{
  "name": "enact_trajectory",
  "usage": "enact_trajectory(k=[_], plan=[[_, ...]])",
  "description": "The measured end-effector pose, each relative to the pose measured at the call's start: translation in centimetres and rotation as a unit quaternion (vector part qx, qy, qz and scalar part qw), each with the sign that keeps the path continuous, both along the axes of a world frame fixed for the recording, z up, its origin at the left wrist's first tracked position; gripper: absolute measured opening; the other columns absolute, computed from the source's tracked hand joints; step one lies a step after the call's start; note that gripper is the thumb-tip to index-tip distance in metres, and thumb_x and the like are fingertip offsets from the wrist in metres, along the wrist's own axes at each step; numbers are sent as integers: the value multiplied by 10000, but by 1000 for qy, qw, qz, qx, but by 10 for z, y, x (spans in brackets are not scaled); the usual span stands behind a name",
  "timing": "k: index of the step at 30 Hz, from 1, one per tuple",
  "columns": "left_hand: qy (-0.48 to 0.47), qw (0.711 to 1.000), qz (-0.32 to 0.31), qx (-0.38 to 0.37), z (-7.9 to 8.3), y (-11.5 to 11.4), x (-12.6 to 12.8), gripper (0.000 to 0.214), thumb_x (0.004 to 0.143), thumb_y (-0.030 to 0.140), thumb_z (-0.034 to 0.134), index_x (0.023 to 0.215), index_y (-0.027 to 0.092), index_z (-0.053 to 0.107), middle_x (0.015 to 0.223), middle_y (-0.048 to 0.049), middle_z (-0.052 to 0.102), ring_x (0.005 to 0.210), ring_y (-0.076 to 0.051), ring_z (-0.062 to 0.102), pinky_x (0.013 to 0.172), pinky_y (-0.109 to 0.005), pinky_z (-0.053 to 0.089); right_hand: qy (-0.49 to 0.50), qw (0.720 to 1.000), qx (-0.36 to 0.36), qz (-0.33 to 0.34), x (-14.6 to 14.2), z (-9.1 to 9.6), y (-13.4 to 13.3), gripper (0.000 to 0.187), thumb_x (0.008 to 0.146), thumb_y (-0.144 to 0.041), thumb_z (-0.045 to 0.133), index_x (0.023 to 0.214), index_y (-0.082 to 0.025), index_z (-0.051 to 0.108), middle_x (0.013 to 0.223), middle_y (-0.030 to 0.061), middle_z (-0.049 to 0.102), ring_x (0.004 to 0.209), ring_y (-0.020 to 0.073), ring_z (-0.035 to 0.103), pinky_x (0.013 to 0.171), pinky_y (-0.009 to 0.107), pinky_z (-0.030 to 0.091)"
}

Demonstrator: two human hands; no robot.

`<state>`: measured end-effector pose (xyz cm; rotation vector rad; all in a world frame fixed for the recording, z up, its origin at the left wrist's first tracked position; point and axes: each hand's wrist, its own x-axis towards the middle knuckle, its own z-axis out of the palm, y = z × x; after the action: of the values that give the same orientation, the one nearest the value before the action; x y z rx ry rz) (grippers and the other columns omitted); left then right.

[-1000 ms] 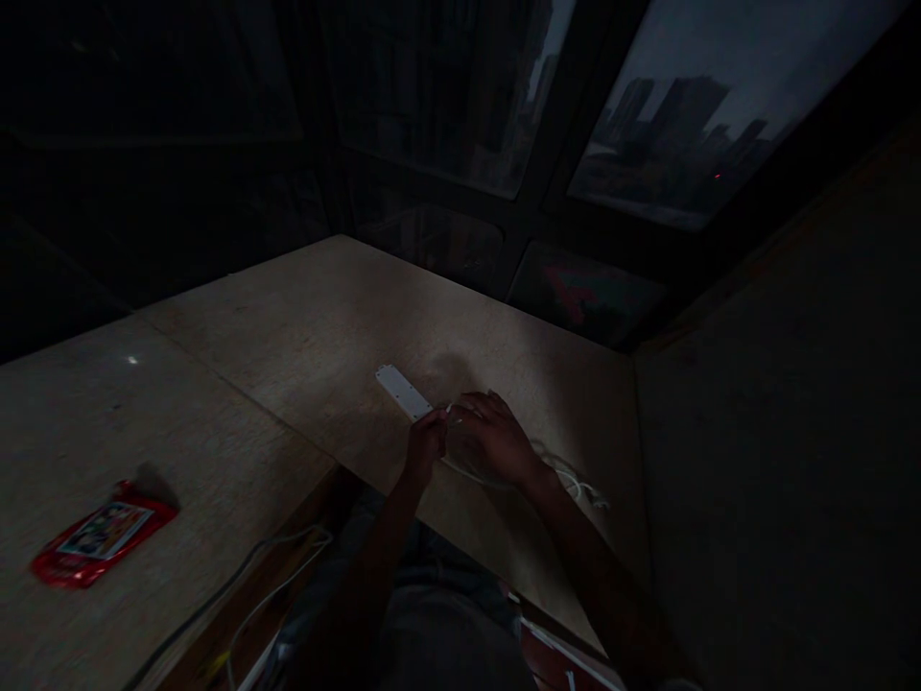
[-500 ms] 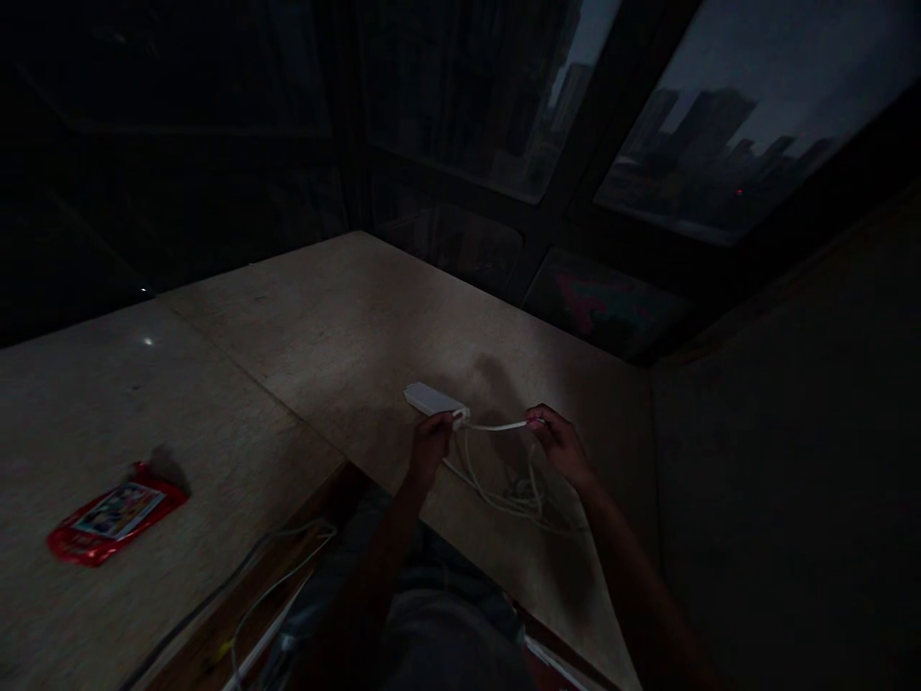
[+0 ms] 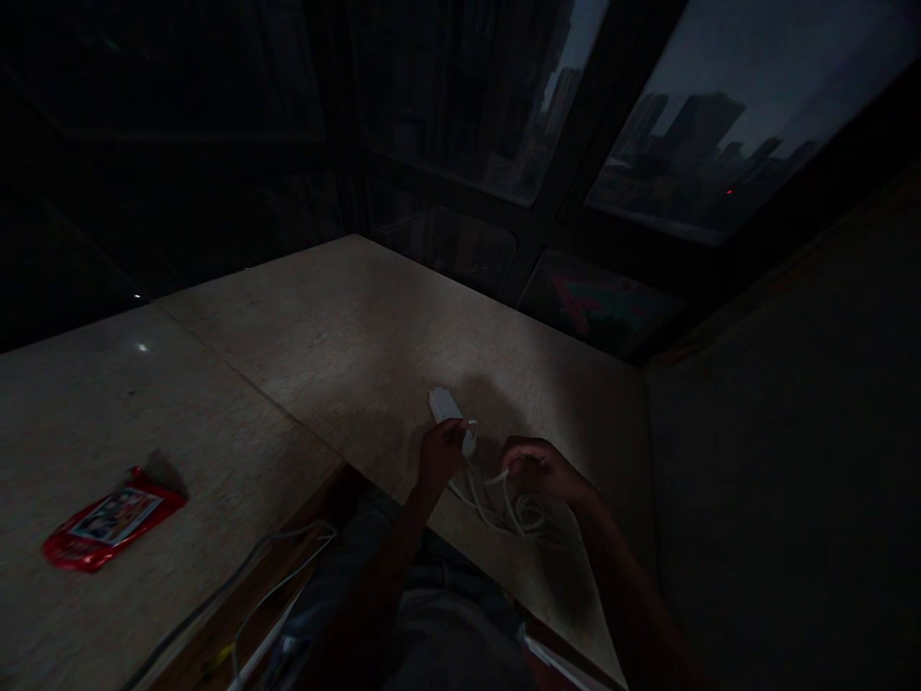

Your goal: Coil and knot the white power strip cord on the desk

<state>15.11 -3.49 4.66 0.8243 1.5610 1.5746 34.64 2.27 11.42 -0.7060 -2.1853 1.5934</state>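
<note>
In the dim head view, my left hand (image 3: 438, 457) is closed around the near end of a long white power strip (image 3: 444, 404), whose far end points away from me. From its near end a white cord (image 3: 484, 511) runs down and lies in loose loops on the pale tabletop, to the right. My right hand (image 3: 543, 470) sits just right of the strip, with fingers curled around a length of that cord. Darkness hides the strip's upper face detail and the cord's plug.
A red packet (image 3: 115, 518) with a printed picture lies on the pale table (image 3: 288, 317) at left. Thin cables (image 3: 266, 542) trail along the wooden edge by my lap. Dark windows (image 3: 446, 115) stand behind the table, and a wall (image 3: 777, 461) rises at right.
The power strip has turned to point more away from me. My right hand has come down and left, closer to the strip, and the cord between the hands has gone slack.
</note>
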Motion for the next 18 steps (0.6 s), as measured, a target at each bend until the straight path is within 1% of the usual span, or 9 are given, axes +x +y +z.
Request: enact_trajectory(k=[2,4,6,8,10,12,13,16,18], plan=[[13,1000,22,2,-1,-1,-5,202,745,373,683,787,188,753,791,-78,686,752,-207,581,720,-276,422,72,994,-38,-72,3,-8,4,318,806,-485,658,742,-175,683,757,50,617,734,173,568,729,298,454],[21,998,53,6,-5,0,-13,158,741,337,694,780,197,757,817,-88,675,799,-213,582,754,-281,430,180,967,-95,-151,7,-16,7,326,744,-511,716,710,-193,656,745,36,594,757,179,566,778,325,463],[20,996,83,6,-11,2,-21,108,722,297,712,755,203,755,826,-94,658,838,-211,578,762,-271,434,303,912,-162,-223,10,-18,10,295,673,-456,787,706,-211,627,729,5,554,752,157,548,819,327,467],[6,994,107,-2,-19,3,-28,73,694,266,728,710,195,739,800,-92,643,814,-199,577,702,-247,431,405,844,-222,-275,12,-14,13,271,630,-342,823,718,-220,597,702,-32,498,695,117,505,810,293,470],[-21,992,122,-16,-28,4,-33,87,674,263,734,678,178,716,753,-81,633,724,-174,570,610,-224,405,479,782,-260,-302,16,-6,17,242,655,-247,803,740,-226,578,685,-57,469,648,89,470,788,258,468],[-56,989,131,-29,-36,2,-38,145,680,304,723,689,161,704,676,-55,610,591,-139,527,521,-212,357,532,735,-281,-313,23,1,21,209,704,-188,771,758,-229,573,678,-73,482,638,72,476,778,239,466],[-75,988,134,-33,-39,1,-40,188,688,339,712,710,153,702,626,-36,586,524,-121,487,483,-209,326,552,717,-287,-315,27,5,23,203,718,-162,763,766,-230,577,682,-79,498,646,66,492,781,233,467],[-129,979,154,-36,-46,-2,-46,303,686,429,692,760,135,685,527,17,507,416,-86,384,423,-210,259,588,685,-293,-315,43,14,27,213,729,-89,738,784,-226,585,698,-95,542,669,52,538,780,222,479],[-160,970,178,-32,-48,-4,-52,311,651,429,707,727,134,648,519,33,485,415,-72,381,422,-206,258,606,668,-287,-323,55,18,31,206,750,-42,684,787,-220,587,696,-92,555,660,50,552,750,216,491]])
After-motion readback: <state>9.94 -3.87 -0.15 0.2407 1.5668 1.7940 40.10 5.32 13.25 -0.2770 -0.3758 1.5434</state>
